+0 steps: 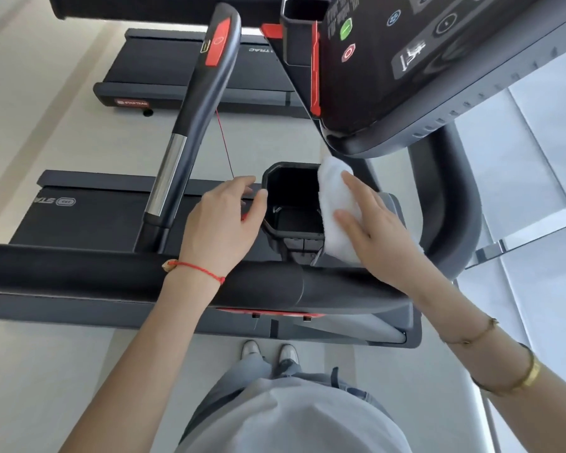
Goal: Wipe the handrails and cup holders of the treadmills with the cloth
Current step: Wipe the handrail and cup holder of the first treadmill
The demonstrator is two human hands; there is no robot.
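Note:
A black cup holder (291, 223) sits at the centre, just beyond the thick black handrail (111, 269) that crosses in front of me. My right hand (376, 230) presses a white cloth (335, 204) against the holder's right rim, fingers spread over the cloth. My left hand (224, 223) rests on the holder's left rim, thumb against the edge, holding nothing. A second handrail (190, 125) with a chrome section and a red patch runs away from me on the left. Another cup holder (303, 27) shows at the top.
The treadmill console (415, 60) with round buttons overhangs the upper right. A red safety cord (224, 142) hangs down toward my left hand. Two treadmill decks (89, 207) lie on the pale floor beyond. Window frames (536, 223) run along the right.

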